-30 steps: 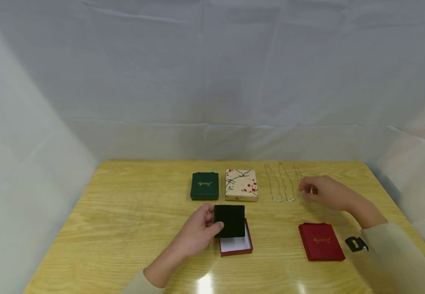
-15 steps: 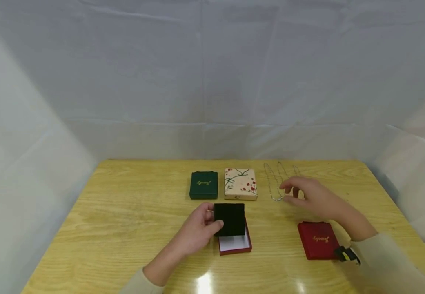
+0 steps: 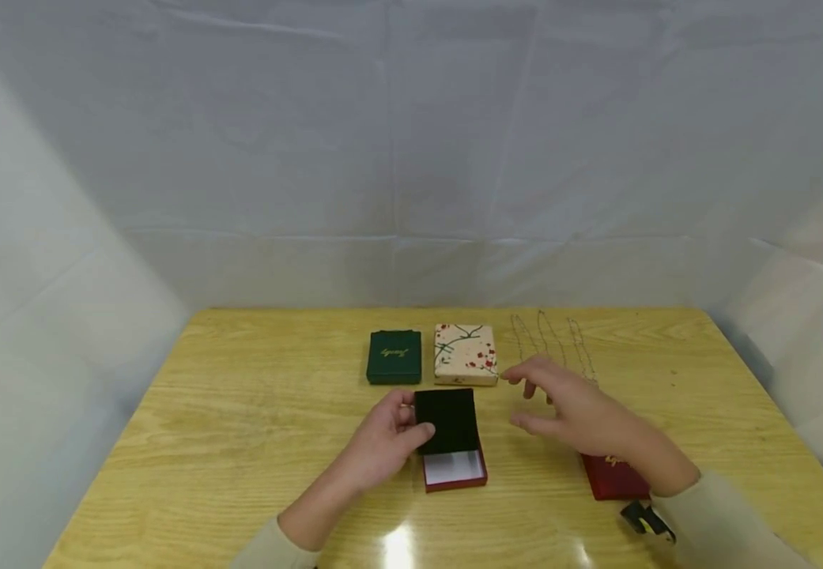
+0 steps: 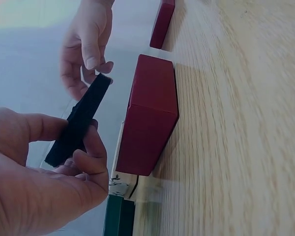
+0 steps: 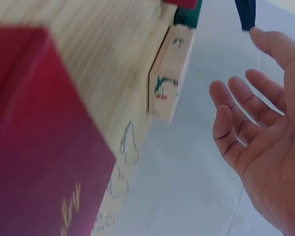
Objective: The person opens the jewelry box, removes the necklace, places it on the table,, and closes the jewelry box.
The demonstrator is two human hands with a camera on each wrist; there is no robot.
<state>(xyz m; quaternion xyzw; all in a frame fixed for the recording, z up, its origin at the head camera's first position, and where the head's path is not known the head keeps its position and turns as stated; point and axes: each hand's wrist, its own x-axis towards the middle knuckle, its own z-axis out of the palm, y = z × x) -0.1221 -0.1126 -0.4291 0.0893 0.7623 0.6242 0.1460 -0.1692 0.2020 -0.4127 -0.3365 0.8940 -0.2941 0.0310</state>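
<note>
My left hand (image 3: 386, 442) pinches a black square pad (image 3: 448, 419) by its left edge, thumb on top. The pad is held tilted above an open red box (image 3: 455, 486) with a white inside; it overlaps the box's far part. In the left wrist view, the pad (image 4: 81, 118) shows edge-on between thumb and fingers, beside the box's red wall (image 4: 150, 113). My right hand (image 3: 571, 407) hovers to the right of the pad, fingers spread and relaxed, holding nothing. In the right wrist view, the right thumb's tip comes near the pad's corner (image 5: 246, 14).
A green jewelry box (image 3: 393, 357) and a floral-patterned box (image 3: 465, 354) stand at the back. Right of them lie three chain necklaces (image 3: 582, 348), partly behind the right hand. Under the right forearm is a red lid (image 3: 613, 482) with gold lettering.
My right hand has moved left from the rightmost necklace, past the others, toward the pad. The left hand keeps its grip on the pad, which now tilts slightly more.
</note>
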